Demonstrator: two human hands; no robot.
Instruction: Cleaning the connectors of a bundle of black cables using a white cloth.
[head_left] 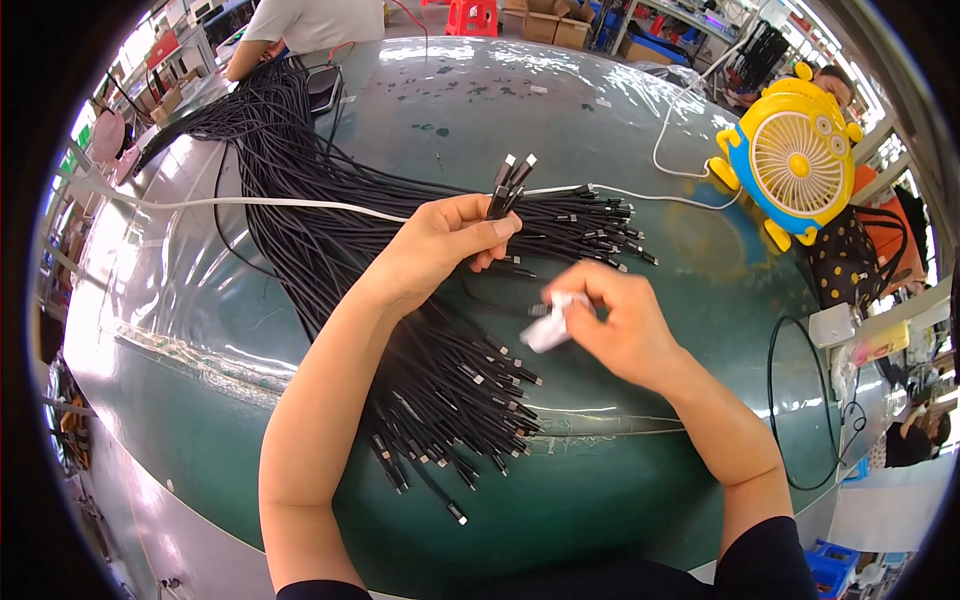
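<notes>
My left hand [440, 242] is closed around a few black USB cables [508, 190], their metal plug ends standing upright above the thumb. To its right, my right hand [625, 325] pinches a crumpled white cloth or tissue [548, 328], slightly smeared by motion. A dark plug [540, 309] shows beside the cloth; whether the fingers grip it too I cannot tell. Under my left hand lies a large bundle of black cables [285, 180]. It splits into a near fan of plug ends [455, 400] and a farther fan [595, 225] to the right.
A green-topped table [620, 500] bears everything. A yellow and blue fan [795, 165] stands at the right, with a white cord [655, 150] near it. A dark looped cable [772, 400] hangs by the right edge. Another person [315, 25] sits across the table beside a phone-like device [325, 88].
</notes>
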